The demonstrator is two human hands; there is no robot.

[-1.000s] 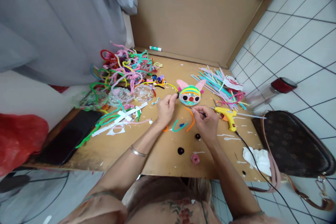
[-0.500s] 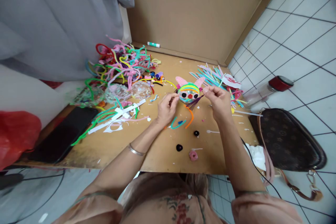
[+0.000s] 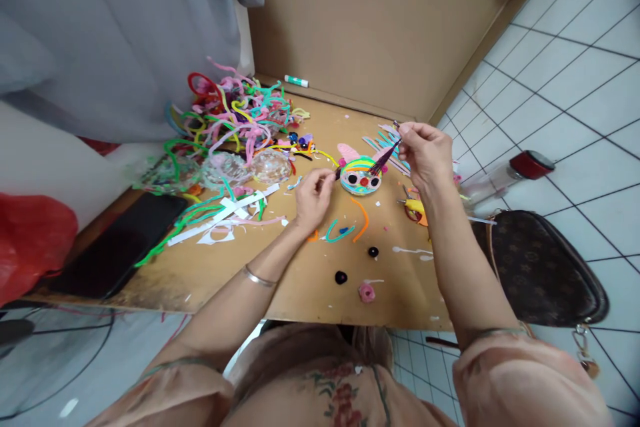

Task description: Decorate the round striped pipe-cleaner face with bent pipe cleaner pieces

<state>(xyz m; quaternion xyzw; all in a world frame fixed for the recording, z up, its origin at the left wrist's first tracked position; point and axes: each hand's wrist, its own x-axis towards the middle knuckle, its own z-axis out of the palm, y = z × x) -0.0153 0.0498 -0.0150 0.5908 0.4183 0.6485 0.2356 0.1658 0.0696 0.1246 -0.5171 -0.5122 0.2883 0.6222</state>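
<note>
A round craft face made of coloured pipe cleaners, with pink ears, googly eyes and a red nose, lies on the cardboard board. My left hand pinches the face's left edge and steadies it. My right hand is raised to the right of the face, its fingers pinched on a dark purple pipe cleaner that slants down to the face's right side. Curved orange and teal pipe cleaner pieces lie just below the face.
A tangled heap of pipe cleaners fills the back left, straight ones lie behind my right hand. A yellow glue gun, black phone, brown handbag, red-lidded jar, glue stick and small pompoms are nearby.
My right hand rose from the board near the glue gun to above and right of the face, drawing the purple pipe cleaner up. My left hand stayed at the face.
</note>
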